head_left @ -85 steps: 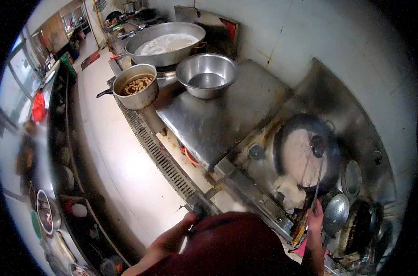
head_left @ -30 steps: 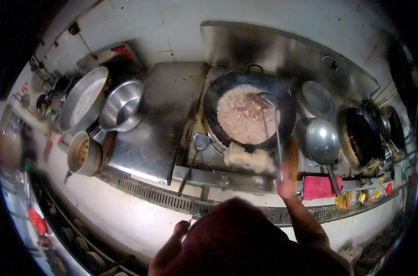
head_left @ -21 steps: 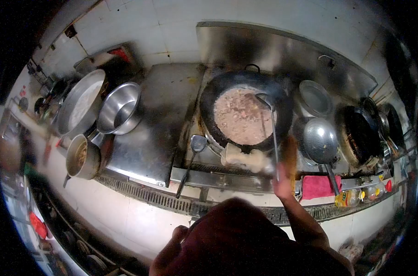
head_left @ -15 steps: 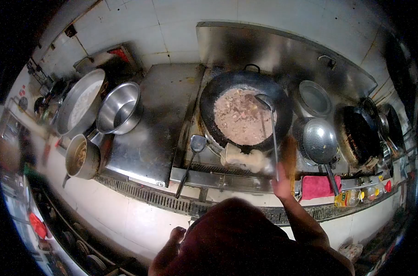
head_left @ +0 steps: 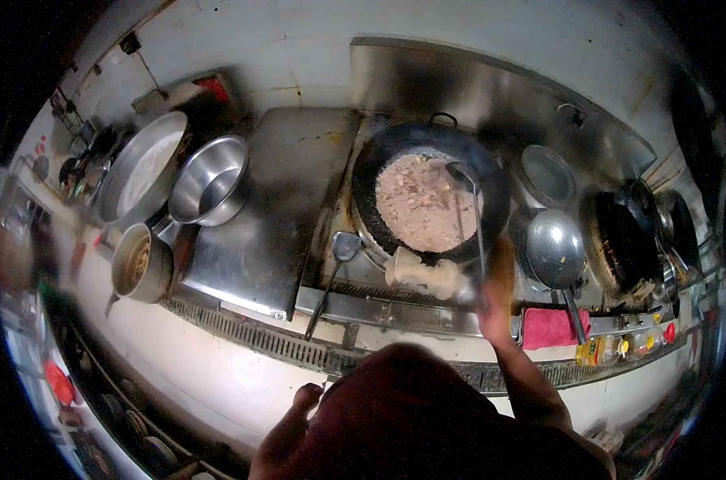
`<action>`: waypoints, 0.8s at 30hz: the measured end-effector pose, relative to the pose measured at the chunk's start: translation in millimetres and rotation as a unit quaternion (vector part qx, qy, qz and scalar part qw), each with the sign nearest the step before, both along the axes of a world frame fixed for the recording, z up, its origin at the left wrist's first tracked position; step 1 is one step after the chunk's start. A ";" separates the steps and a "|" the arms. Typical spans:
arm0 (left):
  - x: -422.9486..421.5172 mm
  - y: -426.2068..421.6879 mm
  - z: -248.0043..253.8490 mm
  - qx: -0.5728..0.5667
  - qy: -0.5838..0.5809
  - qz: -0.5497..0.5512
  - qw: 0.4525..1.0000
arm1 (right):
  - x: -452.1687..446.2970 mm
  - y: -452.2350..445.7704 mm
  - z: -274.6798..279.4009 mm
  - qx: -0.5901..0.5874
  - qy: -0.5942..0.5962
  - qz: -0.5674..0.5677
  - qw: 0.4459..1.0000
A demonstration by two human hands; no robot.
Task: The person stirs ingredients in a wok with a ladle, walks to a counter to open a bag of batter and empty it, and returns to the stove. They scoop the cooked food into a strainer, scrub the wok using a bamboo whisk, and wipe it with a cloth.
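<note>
My right hand [head_left: 495, 314] is closed around the long handle of a ladle [head_left: 478, 216]. The ladle's dark head rests at the right side of minced, pinkish-brown food [head_left: 423, 200] inside a large black wok [head_left: 368, 180]. Low beside my body is my left hand [head_left: 305, 398], its fingers curled in shadow; anything inside it is hidden. A folded beige cloth [head_left: 415, 272] lies against the wok's front rim. Left of the wok, a spatula [head_left: 346, 247] leans with its handle toward the front edge.
Steel counter [head_left: 259, 240] lies left, with a steel pot [head_left: 209, 184], a wide pan [head_left: 111, 188] and a small saucepan [head_left: 159, 272]. To the right are a perforated strainer [head_left: 555, 248], a metal bowl [head_left: 548, 176], a blackened wok [head_left: 619, 240], a pink cloth [head_left: 555, 328] and bottles [head_left: 599, 350].
The ladle's head has tilted and shifted slightly within the food, and my right hand has turned a little. The whole view has shifted slightly. My left hand stays low.
</note>
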State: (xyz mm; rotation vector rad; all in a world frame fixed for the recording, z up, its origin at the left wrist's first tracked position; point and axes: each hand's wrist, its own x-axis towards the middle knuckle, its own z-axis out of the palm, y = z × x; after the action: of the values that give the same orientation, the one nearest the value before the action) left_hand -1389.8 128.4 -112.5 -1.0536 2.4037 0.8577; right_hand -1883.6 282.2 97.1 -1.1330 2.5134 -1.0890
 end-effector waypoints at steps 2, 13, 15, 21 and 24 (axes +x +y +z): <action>9.6 -1.1 -10.9 -0.015 0.047 0.002 0.999 | -9.1 -11.8 6.5 -0.025 0.105 0.026 0.994; 27.8 9.9 -20.2 0.049 0.003 0.110 0.993 | -27.6 -101.3 61.8 0.074 -0.087 -0.007 0.993; 30.3 14.1 -18.5 0.060 0.010 0.122 0.991 | -28.4 -104.7 66.9 0.116 -0.190 -0.008 0.975; 11.4 23.5 25.4 0.051 -0.036 0.049 0.997 | -41.0 -83.0 45.4 -0.010 -0.041 0.090 0.995; 11.2 28.3 25.1 0.070 -0.070 0.146 0.984 | -37.2 -81.8 51.7 0.045 0.005 0.027 0.999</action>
State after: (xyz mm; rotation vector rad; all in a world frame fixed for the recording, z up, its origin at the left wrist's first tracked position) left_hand -1378.6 156.7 -87.4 -1.3834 2.0711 0.9951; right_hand -1920.8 200.4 148.7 -1.1769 2.4963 -0.9478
